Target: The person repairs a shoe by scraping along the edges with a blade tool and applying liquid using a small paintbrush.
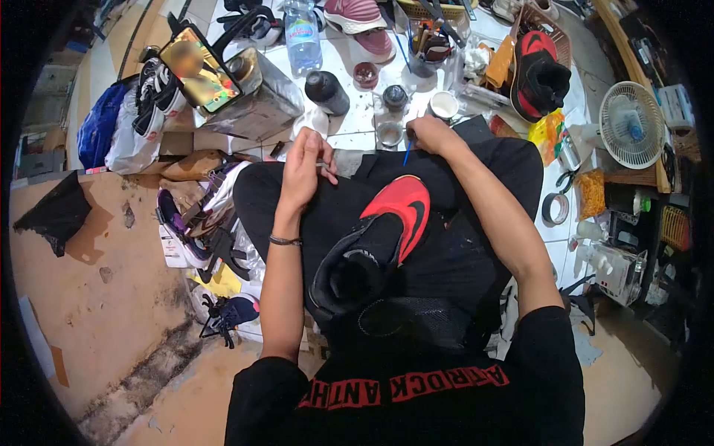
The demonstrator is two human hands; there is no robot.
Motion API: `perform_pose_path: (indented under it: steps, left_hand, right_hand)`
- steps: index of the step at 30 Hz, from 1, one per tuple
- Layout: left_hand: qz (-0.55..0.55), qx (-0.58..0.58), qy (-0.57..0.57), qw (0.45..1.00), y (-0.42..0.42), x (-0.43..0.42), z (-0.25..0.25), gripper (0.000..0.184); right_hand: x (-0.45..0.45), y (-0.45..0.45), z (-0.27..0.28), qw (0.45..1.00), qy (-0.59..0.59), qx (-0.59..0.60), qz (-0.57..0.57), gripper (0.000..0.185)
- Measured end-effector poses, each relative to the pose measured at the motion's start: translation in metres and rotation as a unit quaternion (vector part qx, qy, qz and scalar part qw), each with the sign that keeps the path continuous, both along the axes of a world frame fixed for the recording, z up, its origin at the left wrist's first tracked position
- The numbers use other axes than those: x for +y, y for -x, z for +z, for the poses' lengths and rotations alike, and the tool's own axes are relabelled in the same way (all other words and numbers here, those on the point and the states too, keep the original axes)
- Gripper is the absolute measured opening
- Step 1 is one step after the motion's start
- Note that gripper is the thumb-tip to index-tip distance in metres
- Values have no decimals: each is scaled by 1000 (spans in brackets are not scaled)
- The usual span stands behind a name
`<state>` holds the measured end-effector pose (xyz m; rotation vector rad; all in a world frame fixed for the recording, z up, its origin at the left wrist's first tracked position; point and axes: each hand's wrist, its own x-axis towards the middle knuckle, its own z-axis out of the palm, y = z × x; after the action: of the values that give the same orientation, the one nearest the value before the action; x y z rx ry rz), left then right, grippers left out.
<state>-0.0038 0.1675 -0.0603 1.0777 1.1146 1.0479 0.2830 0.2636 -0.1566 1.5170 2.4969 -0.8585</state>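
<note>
The right hand has its fingertips pinched together on a thin blue stick, just beside a small open jar. The left hand is loosely curled, fingers partly bent (whether anything sits between them, I cannot tell). The red-and-black sneaker rests on the person's lap, its red toe pointing away from the body, nearer the torso than both hands and touched by neither set of fingers.
</note>
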Motion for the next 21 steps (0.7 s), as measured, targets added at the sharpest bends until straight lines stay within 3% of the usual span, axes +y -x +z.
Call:
perform_pose_path:
  steps: [3,7,10,13,14,17,21]
  left_hand:
    - [5,-11,18,1000,-1,5,-4,29]
    - [-16,28,6,999,5,4,-1,31]
    - [-19,34,-7,999,1,1,0,43]
    - [-24,49,-17,998,4,1,-5,43]
    - [-23,53,-12,998,4,1,-7,43]
    - [-18,68,1,998,5,1,-5,43]
    - [-11,89,7,996,0,-1,-1,41]
  right_hand:
    - [1,-4,11,1000,-15,-11,-17,29]
    - [6,-11,41,996,39,75,-38,22]
    - [-3,-28,61,976,-60,204,-37,20]
    - [-11,-33,85,921,-84,375,-66,22]
    - [-18,-28,102,900,-6,419,-121,31]
    - [-9,-25,93,834,77,527,-149,38]
    - [-10,-30,94,795,139,574,-138,41]
